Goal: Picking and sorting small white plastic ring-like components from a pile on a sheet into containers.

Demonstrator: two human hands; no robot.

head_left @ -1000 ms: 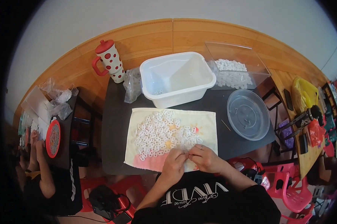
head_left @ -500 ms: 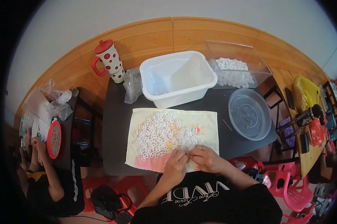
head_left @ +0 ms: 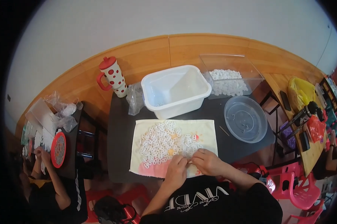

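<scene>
Dark bench (head_left: 120, 123) carries a pale rectangular cloth (head_left: 209, 128) strewn with small white plastic rings (head_left: 161, 143). Left hand (head_left: 176, 171) and right hand (head_left: 207, 162) meet at its near edge, grip seemingly pinching one ring; sorting step, next needs fine fingertip control.

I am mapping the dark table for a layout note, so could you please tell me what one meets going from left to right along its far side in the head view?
Red-dotted jug → crumpled clear bag → white tub → clear box of white pieces.
</scene>
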